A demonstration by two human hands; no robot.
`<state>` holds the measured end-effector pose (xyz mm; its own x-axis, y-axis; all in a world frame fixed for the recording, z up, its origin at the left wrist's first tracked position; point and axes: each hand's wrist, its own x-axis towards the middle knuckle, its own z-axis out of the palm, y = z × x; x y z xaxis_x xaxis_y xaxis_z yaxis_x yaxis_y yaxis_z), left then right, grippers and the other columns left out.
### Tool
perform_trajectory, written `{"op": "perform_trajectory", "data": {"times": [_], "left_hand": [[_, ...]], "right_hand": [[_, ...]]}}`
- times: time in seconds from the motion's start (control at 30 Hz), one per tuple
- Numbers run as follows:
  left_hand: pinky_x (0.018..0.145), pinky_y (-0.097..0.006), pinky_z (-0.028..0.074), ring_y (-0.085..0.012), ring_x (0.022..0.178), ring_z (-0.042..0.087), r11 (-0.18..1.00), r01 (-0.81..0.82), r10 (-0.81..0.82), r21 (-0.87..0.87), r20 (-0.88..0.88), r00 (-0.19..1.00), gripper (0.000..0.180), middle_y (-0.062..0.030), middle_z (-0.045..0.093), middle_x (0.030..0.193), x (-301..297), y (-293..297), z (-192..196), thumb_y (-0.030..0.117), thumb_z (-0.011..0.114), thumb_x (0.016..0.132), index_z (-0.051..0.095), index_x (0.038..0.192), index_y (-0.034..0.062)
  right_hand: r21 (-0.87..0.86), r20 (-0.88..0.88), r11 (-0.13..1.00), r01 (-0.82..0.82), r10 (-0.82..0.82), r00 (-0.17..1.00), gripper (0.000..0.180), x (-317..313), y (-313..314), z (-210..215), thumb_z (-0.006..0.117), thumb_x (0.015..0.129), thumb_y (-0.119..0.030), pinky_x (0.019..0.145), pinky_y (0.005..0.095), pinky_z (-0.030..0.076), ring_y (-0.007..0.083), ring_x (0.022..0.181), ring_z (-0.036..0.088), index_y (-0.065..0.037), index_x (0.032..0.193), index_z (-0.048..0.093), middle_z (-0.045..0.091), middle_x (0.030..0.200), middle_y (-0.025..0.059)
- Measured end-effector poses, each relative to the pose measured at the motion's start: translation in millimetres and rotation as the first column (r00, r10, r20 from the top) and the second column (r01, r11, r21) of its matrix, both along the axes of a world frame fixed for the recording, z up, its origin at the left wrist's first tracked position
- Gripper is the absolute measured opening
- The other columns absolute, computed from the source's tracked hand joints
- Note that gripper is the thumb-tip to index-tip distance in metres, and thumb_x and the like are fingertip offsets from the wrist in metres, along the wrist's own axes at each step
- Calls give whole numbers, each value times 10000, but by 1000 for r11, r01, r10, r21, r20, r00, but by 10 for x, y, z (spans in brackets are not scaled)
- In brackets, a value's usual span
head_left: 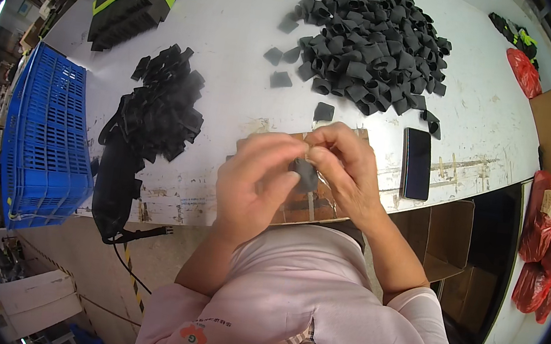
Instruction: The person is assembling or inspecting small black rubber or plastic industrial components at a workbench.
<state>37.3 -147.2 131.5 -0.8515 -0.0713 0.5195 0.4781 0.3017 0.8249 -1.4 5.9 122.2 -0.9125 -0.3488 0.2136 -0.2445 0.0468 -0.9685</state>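
- Our right hand [347, 170], fingertips together, pinched a small dark-grey fabric piece [304, 177] near the white bench's [233, 65] front edge.
- Our left hand [254, 183] curved half-open beside it; its grip, we couldn't tell.

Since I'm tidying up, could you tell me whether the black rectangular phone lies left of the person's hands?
No, the black rectangular phone lies on the white tabletop, right of the person's right hand.
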Motion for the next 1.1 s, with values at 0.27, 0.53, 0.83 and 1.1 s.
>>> {"op": "perform_trajectory", "data": {"times": [0.27, 0.53, 0.83, 1.1], "left_hand": [[698, -256, 447, -159, 767, 560, 915, 74, -108, 397, 64, 992, 168, -91, 593, 826, 3, 12, -22, -113, 526, 674, 582, 799, -16], [725, -254, 437, -161, 778, 545, 806, 146, -194, 573, 22, 981, 212, -106, 583, 864, 55, -92, -152, -136, 466, 657, 569, 805, -24], [639, -236, 447, -150, 720, 562, 996, 16, -16, 87, 5, 1000, 168, -89, 588, 778, 4, -114, -35, -120, 565, 670, 575, 801, -16], [615, -235, 443, -152, 681, 555, 972, -7, -9, 237, 67, 998, 118, -88, 589, 744, -13, -158, -102, -116, 560, 682, 549, 763, -31]], "right_hand": [[17, -322, 999, 52, -44, 946, 449, 181, -10, 150, 691, 710, -339, 550, 224, 431, 138, 663, 507, 17, 961, 579, 557, 824, 84], [3, -85, 1000, 28, -28, 996, 168, 156, -45, 237, 681, 724, -107, 490, 217, 389, 123, 564, 496, -10, 846, 618, 548, 684, 59], [-19, -199, 998, 58, -61, 978, 128, 172, -50, 171, 675, 718, -83, 495, 252, 407, 127, 564, 508, -4, 787, 601, 537, 656, 51], [185, -403, 979, 85, -4, 915, 133, 88, -79, 230, 670, 702, -64, 493, 296, 417, 217, 562, 506, -1, 766, 572, 519, 651, 87]]}}
